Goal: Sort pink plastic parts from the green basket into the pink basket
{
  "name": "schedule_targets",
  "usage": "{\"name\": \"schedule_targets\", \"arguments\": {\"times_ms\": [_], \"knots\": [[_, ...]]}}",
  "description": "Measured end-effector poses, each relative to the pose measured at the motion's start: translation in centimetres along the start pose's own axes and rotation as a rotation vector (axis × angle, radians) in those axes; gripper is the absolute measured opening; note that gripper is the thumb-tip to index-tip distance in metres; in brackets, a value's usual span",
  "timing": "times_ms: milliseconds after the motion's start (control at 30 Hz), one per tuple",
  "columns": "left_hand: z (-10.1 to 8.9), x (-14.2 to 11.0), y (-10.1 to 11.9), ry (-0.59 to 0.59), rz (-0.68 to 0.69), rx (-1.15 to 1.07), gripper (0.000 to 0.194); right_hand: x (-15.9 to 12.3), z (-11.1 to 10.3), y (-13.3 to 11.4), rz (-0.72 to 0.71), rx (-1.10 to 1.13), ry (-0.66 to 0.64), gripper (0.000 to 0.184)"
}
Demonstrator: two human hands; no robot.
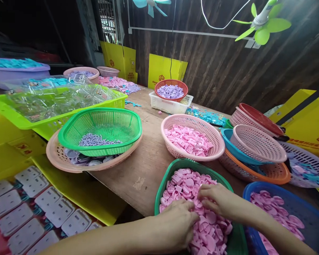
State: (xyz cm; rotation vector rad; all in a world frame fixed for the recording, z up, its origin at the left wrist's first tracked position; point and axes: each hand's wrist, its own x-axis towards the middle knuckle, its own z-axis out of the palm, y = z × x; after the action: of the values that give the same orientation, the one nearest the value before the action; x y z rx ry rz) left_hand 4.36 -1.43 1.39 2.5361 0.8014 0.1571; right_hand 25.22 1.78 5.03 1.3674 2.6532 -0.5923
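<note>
A deep green basket [163, 184] in front of me is heaped with small pink plastic pieces [186, 180], some round and some square. Over the heap, my left hand [179, 223] has its fingers bent and drawn together among the pieces. Close to its right, my right hand [215, 198] is also closed, fingers curled down toward the pink parts. Whatever either set of fingertips holds is hidden. The hands are nearly touching.
Beyond stands a pink basket [219, 141] of pink pieces. On the right are a blue basin [251, 187] and stacked baskets [260, 141]. Left are a green basket [138, 124] resting on a peach one [51, 152] and a lime crate [119, 102] of bagged items. Fans [263, 24] hang overhead.
</note>
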Motion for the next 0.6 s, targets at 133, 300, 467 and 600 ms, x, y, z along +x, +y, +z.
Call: {"name": "schedule_targets", "arguments": {"times_ms": [133, 300, 467, 600], "knots": [[-1.3, 2.9, -2.4, 0.103, -0.200, 0.184, 0.027, 4.1, -0.1, 0.1, 0.147, -0.173, 0.170, 0.023], [-1.5, 5.4, -5.2, 0.056, -0.206, 0.388, 0.041, 9.4, 2.1, 0.2, 0.153, -0.213, 0.203, 0.028], [-1.5, 5.6, -5.7, -0.012, -0.136, 0.320, 0.043, 10.2, 3.4, 1.0, 0.286, -0.236, 0.184, 0.031], [-1.7, 5.5, -5.8, 0.007, -0.088, 0.315, 0.036, 9.6, 3.5, 1.1, 0.380, -0.230, 0.174, 0.032]]}}
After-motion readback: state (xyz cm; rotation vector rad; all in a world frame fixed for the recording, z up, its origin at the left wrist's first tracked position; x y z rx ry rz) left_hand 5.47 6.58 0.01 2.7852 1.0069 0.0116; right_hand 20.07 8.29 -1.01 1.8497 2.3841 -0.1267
